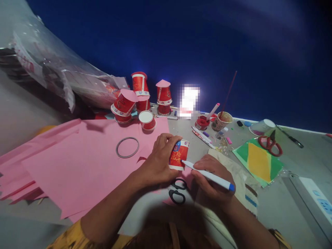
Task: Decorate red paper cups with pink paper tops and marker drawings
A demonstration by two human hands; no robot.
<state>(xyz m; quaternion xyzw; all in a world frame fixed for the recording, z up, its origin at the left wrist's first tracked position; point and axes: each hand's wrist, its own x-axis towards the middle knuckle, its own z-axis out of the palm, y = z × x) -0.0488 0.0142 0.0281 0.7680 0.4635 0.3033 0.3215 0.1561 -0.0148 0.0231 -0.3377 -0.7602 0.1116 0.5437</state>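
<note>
A small red paper cup (183, 156) with gold characters and a white rim is gripped in my left hand (160, 152), tilted over the near part of the table. My right hand (215, 176) holds a white marker (211, 177) with a blue end. Its tip meets the cup's printed side, or comes very close to it. Just below the cup lie the black handles of a pair of scissors (177, 195). To the left, a grey ring (127, 147) rests on large pink paper sheets (85, 162).
Red cups with pink cone tops (164, 93) stand stacked at the back, beside a white-topped cup (147, 120). Rightward are a brush cup (222, 121), an ink pot (202, 122), markers (203, 136), red-handled scissors (271, 145) on coloured sheets (259, 162), and a power strip (315, 197).
</note>
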